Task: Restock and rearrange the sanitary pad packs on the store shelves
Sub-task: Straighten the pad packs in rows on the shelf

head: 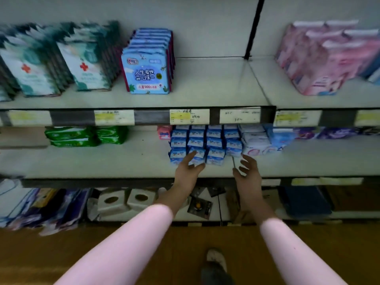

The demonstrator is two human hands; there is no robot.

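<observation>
Several small blue-and-white pad packs (205, 141) stand in rows on the middle shelf (123, 161). My left hand (188, 171) reaches over the shelf's front edge with its fingers spread, the fingertips at the front-row packs. My right hand (247, 173) hovers just right of the rows, fingers loosely spread, holding nothing. White and pale packs (256, 141) sit right of the blue ones, and a pink pack (164, 132) lies at the back left.
Green packs (86, 135) lie at the middle shelf's left. The upper shelf carries blue packs (147, 67), teal red-cross packs (59, 60) and pink packs (327, 58). Tissue boxes (125, 199) and clutter fill the bottom shelf. My shoe (216, 262) stands on the wooden floor.
</observation>
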